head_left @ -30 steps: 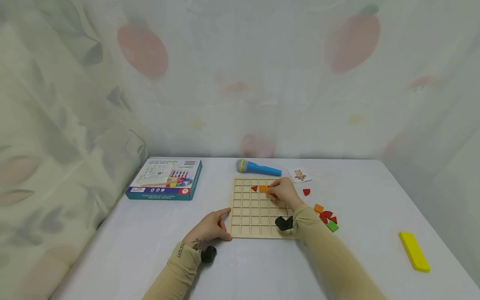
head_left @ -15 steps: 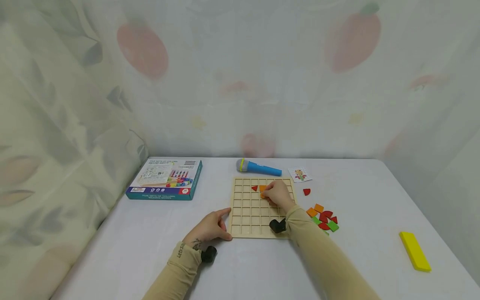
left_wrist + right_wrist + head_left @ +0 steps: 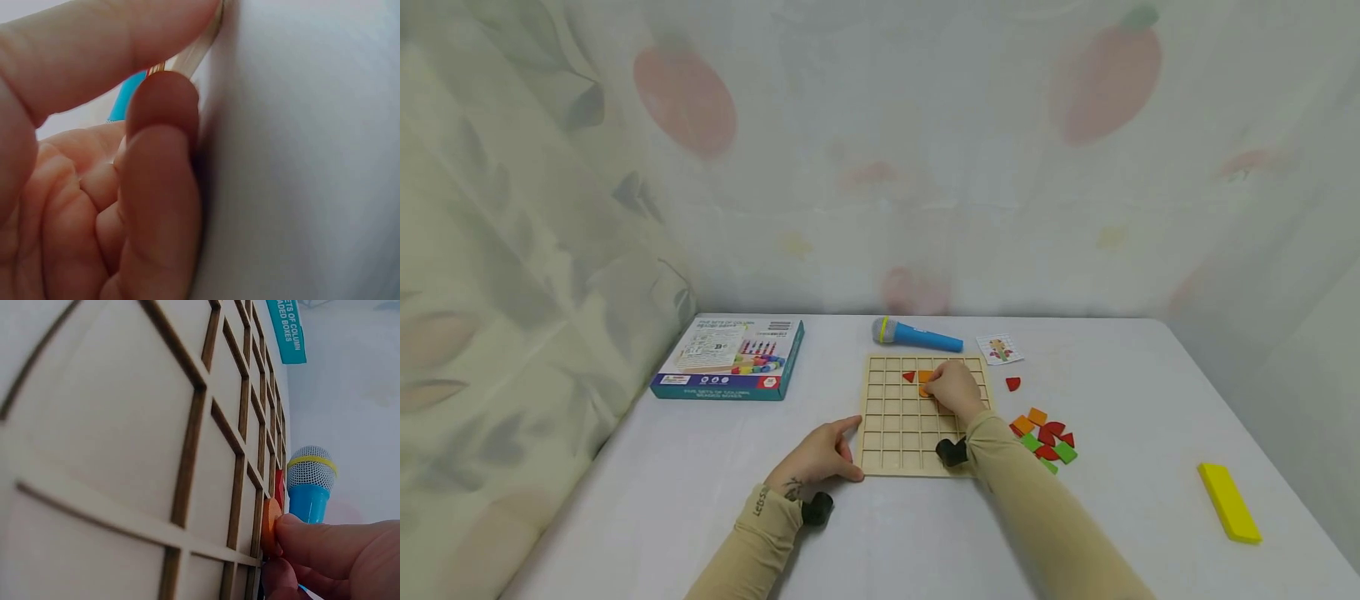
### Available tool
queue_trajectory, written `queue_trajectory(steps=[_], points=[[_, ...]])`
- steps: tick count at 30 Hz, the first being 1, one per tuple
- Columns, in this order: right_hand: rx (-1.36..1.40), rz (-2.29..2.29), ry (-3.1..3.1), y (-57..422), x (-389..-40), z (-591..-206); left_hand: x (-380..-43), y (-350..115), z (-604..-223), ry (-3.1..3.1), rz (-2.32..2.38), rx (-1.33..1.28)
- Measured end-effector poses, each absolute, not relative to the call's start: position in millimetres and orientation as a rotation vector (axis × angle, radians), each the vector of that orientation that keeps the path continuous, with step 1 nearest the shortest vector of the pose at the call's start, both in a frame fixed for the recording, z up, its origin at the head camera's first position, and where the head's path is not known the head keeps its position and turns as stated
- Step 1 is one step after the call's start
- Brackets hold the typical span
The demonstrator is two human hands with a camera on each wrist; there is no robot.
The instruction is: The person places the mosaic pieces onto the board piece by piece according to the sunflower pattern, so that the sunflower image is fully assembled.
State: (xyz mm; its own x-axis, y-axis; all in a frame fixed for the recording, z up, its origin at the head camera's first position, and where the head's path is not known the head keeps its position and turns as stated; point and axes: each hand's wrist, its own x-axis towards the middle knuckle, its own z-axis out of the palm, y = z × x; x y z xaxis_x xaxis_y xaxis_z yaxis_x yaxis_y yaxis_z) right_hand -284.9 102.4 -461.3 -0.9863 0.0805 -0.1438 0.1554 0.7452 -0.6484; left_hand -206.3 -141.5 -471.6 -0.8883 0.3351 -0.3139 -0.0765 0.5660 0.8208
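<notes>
The pale wooden grid board (image 3: 891, 429) lies mid-table. My right hand (image 3: 955, 388) is over its upper part, its thumb and fingertips pinching an orange tile (image 3: 270, 526) with a rounded edge. That tile stands at a cell just below an orange square tile (image 3: 926, 376) set in the grid. To the left of the square sits a red triangular tile (image 3: 909, 377). My left hand (image 3: 820, 454) touches the board's left edge with index finger and thumb spread apart; in the left wrist view the other fingers are folded behind the thumb.
Right of the board lie several red, orange and green tiles (image 3: 1047, 433), and a lone red tile (image 3: 1013, 383). A pattern card (image 3: 1000, 349) and a toy microphone (image 3: 917, 335) lie behind. A flat box (image 3: 727, 357) is at left, a yellow block (image 3: 1228, 503) far right.
My right hand has shifted slightly left and toward me with the orange tile, to the cell below the orange square. More loose tiles show beside the sleeve. My left hand stays still.
</notes>
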Motion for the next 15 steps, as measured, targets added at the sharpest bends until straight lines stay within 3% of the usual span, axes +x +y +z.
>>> queue_trajectory(steps=[15], points=[[0.113,-1.017,2.905,132,-269,-440,-207,-141,-474,2.359,1.278,0.188]])
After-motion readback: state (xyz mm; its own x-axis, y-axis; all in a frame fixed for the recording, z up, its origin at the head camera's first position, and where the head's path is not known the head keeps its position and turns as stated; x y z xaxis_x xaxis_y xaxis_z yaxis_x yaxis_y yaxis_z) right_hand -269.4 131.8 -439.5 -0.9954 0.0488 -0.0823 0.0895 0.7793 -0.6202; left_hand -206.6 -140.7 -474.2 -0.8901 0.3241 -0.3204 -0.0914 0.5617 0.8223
